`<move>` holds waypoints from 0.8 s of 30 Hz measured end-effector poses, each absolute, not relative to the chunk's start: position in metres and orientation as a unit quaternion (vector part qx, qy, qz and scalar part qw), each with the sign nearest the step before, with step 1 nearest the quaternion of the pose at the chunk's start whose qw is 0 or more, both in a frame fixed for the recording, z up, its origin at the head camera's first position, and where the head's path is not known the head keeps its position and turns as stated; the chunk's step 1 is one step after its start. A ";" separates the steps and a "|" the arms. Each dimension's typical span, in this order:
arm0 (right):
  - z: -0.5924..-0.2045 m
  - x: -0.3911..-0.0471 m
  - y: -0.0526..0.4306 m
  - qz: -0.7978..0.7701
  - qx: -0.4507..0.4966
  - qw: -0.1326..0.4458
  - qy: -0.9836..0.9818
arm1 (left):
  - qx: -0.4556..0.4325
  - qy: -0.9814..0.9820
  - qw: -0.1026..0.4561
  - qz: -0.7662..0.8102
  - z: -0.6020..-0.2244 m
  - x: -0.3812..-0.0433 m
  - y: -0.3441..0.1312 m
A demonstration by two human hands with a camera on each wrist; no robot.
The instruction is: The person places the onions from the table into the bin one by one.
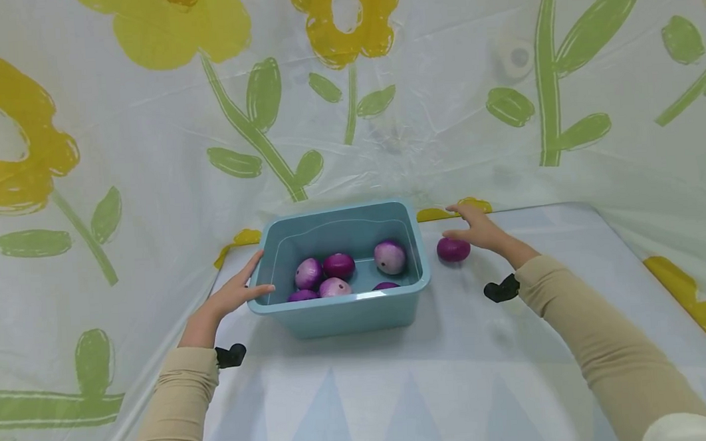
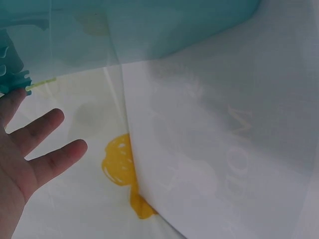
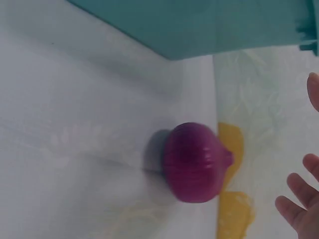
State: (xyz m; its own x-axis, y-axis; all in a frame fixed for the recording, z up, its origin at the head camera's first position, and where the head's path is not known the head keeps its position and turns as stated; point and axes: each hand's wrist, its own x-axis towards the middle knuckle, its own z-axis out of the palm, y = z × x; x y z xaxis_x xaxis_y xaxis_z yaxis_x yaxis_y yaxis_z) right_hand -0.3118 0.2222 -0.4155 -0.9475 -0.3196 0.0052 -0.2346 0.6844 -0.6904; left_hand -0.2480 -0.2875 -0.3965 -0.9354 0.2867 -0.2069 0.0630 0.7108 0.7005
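A blue-green plastic bin (image 1: pixel 352 317) stands on the table with several purple onions (image 1: pixel 339 266) inside, some of them pale. At its left end, my left hand (image 1: pixel 234 295) touches the rim, thumb over the edge and fingers outside. In the left wrist view, those fingers (image 2: pixel 57 162) are spread and straight, with one at the bin's end handle (image 2: pixel 20 82). To the right of the bin a single purple onion (image 1: pixel 453 249) lies on the table. My right hand (image 1: pixel 482 232) hovers just over and behind this onion (image 3: pixel 194 163), fingers spread and holding nothing.
The table (image 1: pixel 457 375) has a white cloth with pale blue triangles. A flower-printed sheet (image 1: pixel 443 109) hangs behind it and at both sides. Black straps (image 1: pixel 502 289) show at both wrists.
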 end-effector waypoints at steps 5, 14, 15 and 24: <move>-0.443 -0.315 0.226 -0.372 -0.136 0.066 0.916 | 0.095 0.910 0.157 0.371 -0.381 -0.238 -0.279; -0.479 -0.317 0.223 -0.376 -0.097 0.086 0.917 | 0.090 0.911 0.159 0.371 -0.368 -0.229 -0.270; -0.481 -0.317 0.223 -0.377 -0.094 0.088 0.917 | 0.089 0.911 0.159 0.370 -0.371 -0.231 -0.272; -0.491 -0.316 0.224 -0.364 -0.086 0.127 0.919 | 0.086 0.911 0.153 0.373 -0.394 -0.246 -0.286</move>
State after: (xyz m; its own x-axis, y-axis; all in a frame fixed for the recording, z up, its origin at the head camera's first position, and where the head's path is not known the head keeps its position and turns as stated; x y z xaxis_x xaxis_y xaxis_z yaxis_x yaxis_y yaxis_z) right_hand -0.3159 0.2242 -0.4908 -0.9528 -0.2501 -0.1718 -0.0645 0.7203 -0.6906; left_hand -0.2464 -0.2860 -0.3941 -0.9380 0.2718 -0.2153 0.0430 0.7074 0.7055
